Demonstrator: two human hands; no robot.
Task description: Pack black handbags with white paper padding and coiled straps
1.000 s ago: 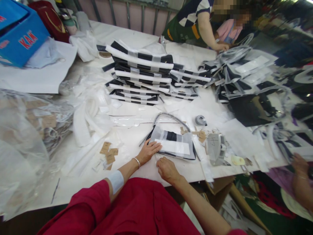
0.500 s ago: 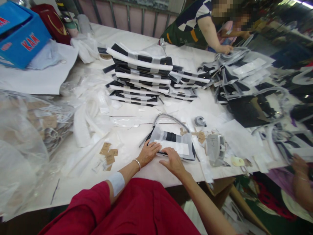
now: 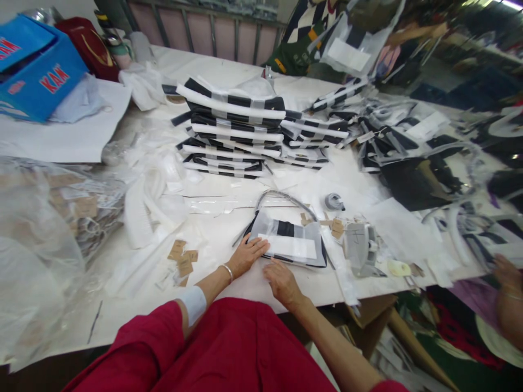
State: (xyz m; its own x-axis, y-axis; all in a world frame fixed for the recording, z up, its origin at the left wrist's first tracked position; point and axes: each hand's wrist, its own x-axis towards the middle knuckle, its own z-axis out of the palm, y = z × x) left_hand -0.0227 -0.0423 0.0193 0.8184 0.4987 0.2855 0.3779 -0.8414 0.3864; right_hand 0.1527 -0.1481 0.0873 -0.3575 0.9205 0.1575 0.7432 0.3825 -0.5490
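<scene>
Bag (image 3: 291, 233) lies unmoved (left hand (image 3: 246, 256) on it); right hand (image 3: 284, 284) has retreated.

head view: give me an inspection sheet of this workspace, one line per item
Surface: white-covered table, crowded
Job's things: wrapped bag lying flat, handle arched beyond it; stacked bags behind
Clutter: brown tags, tape roll, clear plastic
Hands: left hand on the bag's near left corner; right hand by its near edge, contact unclear
Cables: nothing seen
Surroundings: blue box far left, another person's hand at right
</scene>
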